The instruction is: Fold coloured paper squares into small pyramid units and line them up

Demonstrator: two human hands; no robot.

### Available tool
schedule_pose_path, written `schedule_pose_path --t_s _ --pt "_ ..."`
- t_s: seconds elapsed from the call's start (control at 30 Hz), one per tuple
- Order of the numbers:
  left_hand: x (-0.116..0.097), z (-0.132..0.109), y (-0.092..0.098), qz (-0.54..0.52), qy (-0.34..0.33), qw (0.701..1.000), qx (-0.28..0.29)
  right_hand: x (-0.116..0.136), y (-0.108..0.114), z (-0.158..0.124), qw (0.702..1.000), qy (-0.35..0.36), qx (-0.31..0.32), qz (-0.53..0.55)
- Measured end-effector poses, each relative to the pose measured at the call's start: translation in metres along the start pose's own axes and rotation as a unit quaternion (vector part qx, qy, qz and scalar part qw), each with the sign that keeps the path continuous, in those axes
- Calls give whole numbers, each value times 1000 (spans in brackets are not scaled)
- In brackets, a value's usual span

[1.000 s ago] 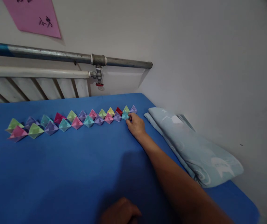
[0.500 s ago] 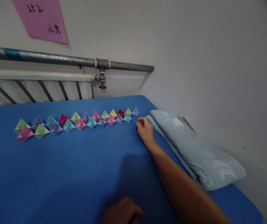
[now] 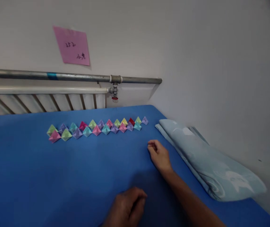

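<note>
Curling loosely, lower in frame than the folded papers: left hand bottom centre, right hand right of centre; whether either grip holds anything, I cannot tell.

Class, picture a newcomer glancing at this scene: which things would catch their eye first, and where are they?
Probably the double row of colorful folded paper shapes first, running across the far part of the blue surface. Next, perhaps, the pink note on the wall above the metal pipe. The right hand lies nearer the viewer than the rows, left of a folded pale-blue cloth.
</note>
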State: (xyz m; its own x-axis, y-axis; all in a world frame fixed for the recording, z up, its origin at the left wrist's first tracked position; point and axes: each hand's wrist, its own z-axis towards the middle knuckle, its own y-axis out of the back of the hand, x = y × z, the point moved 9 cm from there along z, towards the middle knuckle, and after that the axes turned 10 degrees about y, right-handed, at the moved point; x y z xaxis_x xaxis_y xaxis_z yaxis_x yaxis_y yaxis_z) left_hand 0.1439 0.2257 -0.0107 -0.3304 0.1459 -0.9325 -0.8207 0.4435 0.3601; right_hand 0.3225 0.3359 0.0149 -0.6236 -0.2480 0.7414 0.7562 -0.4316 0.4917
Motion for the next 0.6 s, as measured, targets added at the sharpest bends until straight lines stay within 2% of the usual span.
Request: schedule_pose_path --t_s 0.1,0.2,0.27,0.33,0.43,0.5,0.6 --pt "-4 2 3 -2 9 1000 2 23 -12 -27 995 56 65 -57" --pt "-9 1 10 30 -3 999 -32 48 -29 -56 980 114 129 -103" --pt "-19 -3 13 65 -43 995 -62 63 -41 -72 971 141 161 -105" --pt "-33 -9 12 111 -114 983 -88 75 -51 -82 963 165 185 -108" --pt "-54 -21 4 195 -209 951 -117 91 -62 -88 950 199 192 -142" --pt "-63 -30 -7 245 -249 930 -115 102 -70 -91 942 225 190 -164" --pt "-68 -42 -23 257 -228 935 -89 127 -86 -102 929 265 188 -177"
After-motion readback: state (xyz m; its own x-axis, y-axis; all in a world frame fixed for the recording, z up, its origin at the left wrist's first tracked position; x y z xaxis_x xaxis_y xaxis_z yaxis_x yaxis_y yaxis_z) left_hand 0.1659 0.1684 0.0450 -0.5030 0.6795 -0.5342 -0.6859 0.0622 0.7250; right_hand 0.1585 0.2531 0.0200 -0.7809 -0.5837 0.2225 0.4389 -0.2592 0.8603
